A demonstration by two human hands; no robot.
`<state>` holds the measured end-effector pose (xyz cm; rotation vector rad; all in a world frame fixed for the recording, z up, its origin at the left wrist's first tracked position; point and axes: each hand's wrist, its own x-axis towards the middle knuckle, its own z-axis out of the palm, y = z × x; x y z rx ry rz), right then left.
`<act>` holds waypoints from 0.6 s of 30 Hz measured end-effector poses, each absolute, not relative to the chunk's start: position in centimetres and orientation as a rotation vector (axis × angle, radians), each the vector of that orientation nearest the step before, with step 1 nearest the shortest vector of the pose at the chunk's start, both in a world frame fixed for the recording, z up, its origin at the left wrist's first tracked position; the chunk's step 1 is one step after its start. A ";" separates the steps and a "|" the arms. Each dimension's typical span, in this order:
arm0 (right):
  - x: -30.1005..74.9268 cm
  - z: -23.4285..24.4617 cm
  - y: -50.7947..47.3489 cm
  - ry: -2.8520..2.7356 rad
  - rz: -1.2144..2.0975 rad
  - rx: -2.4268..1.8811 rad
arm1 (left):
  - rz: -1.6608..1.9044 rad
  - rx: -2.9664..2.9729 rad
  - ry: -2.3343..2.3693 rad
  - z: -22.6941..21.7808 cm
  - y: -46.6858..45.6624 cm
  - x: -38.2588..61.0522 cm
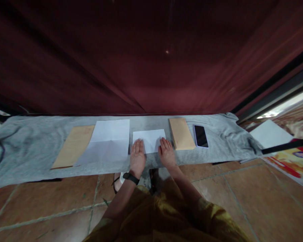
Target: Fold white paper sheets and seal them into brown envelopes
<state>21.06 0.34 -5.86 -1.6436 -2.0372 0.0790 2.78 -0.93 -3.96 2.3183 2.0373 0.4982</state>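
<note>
Prob. a fold-&-flatten step in hand: left hand point(137, 156) and right hand point(167, 154) both lie palm-down at the near corners of a small white paper point(150, 138), one at each end, fingers extended and only slightly parted. Nothing pinched afaict; whether the thumbs grip an edge is too small to tell. Next move, imo, calls for even pressure along the crease w/ both hands level, so the paper doesn't skew; lifting it would need a fingertip under an edge, since it lies v. flat.

Re looks: paper is plain white, oblong, long side running L-R, corners neat, no writing I can make out. Looks folded, but no. of layers can't be told. It sits approx. mid-desk point(223, 134), on the grey cloth point(33, 144) covering it, directly in front of the person.

To its left, w/ a gap, a larger white sheet point(110, 141) lies open w/ a crease across it, overlapping a brown envelope point(74, 143). To its right, nearby but apart, a stack of brown envelopes point(182, 134), then a phone point(201, 136), screen dark, just beside the stack. Black wristband point(131, 178) on the left wrist.
</note>
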 end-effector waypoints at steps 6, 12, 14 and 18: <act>18.4 -4.7 2.5 -2.201 0.192 -1.500 | 0.492 2.368 1.911 -2.9 1.7 4.7; 18.2 -5.4 3.1 -2.269 0.207 -1.523 | 0.492 2.327 2.011 -1.8 1.1 4.5; 18.4 -5.6 3.0 -2.264 0.196 -1.527 | 0.549 2.317 2.082 -1.2 0.5 4.0; 18.5 -5.7 2.8 -2.255 0.178 -1.554 | 0.574 2.178 2.255 -1.2 -0.2 2.0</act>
